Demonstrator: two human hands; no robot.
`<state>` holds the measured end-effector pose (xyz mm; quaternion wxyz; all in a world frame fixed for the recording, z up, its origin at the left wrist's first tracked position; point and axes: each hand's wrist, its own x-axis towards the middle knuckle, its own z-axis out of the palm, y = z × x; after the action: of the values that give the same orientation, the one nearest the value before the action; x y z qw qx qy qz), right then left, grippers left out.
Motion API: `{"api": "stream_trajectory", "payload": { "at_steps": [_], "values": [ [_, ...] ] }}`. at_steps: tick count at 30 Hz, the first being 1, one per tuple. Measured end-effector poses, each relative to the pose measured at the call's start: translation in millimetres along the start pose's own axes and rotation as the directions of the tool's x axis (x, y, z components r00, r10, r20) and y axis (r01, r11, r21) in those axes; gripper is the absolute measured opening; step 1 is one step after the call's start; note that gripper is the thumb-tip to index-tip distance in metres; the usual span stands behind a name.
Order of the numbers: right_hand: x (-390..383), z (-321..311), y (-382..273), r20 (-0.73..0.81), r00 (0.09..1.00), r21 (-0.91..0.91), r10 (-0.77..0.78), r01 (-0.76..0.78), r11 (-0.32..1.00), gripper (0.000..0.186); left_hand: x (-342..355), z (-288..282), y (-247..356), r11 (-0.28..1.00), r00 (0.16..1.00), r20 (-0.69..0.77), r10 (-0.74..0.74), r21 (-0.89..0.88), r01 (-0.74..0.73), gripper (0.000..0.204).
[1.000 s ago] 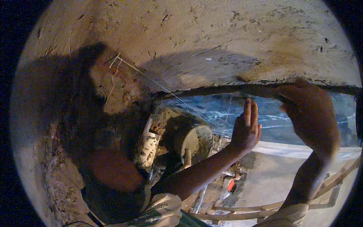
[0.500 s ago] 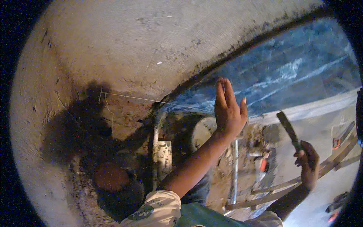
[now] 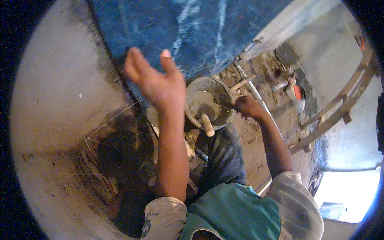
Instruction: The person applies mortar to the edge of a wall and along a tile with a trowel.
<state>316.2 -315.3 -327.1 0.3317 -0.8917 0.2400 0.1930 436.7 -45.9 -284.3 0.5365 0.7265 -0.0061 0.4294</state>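
Raising my left hand (image 3: 154,82) in front of the dark blue marbled stone slab (image 3: 200,28), I am keeping it open, fingers spread and slightly curled, palm turned away from me, holding nothing; whether the fingertips are touching the slab's edge I cannot tell. My right hand (image 3: 246,106) is reaching down to the rim of the round grey metal pan of wet cement mortar (image 3: 206,106), fingers closed around something at the pan's edge, though what exactly it is gripping is too blurred to make out. The pan is sitting low in front of my knees, just right of my left forearm, with lumpy grey mortar heaped inside and a short pale wooden handle (image 3: 207,125) leaning over its near rim. The rough grey plastered wall (image 3: 60,100) is curving away on my left, gritty and mottled, with a thin taut string line (image 3: 116,118) crossing it. Rubble and brown dirt are covering the floor (image 3: 256,140) beside the pan, where a thin metal pipe (image 3: 250,86) is lying.
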Motion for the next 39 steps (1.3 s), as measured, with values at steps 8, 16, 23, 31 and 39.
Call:
{"api": "stream_trajectory", "payload": {
  "at_steps": [8,16,23,31,39],
  "values": [
    [74.2,46.7,36.5,0.111,0.993,0.206,0.040,-0.062,0.977,0.032,8.6,-14.6,-0.4,0.981,0.996,0.090,-0.012,0.196,-0.006,0.065],
    [110.1,83.7,10.3,0.298,0.948,0.154,0.113,-0.164,0.974,0.028,5.9,-13.1,0.1,0.991,0.994,0.090,-0.068,0.117,0.057,0.069],
    [135.5,92.6,0.2,0.360,0.933,-0.042,-0.003,0.020,0.999,0.027,5.8,-11.7,1.6,0.984,0.992,0.114,-0.053,0.176,0.033,0.071],
    [121.1,90.2,-36.1,0.373,0.913,-0.048,-0.163,0.194,0.980,0.029,6.0,-14.7,-11.3,0.969,0.994,0.101,0.030,0.240,-0.054,0.068],
    [94.6,67.2,33.8,0.349,0.936,0.410,0.053,-0.203,0.889,0.022,3.1,-8.9,7.5,0.995,0.996,0.087,-0.028,0.099,0.020,0.066]
  ]
}}
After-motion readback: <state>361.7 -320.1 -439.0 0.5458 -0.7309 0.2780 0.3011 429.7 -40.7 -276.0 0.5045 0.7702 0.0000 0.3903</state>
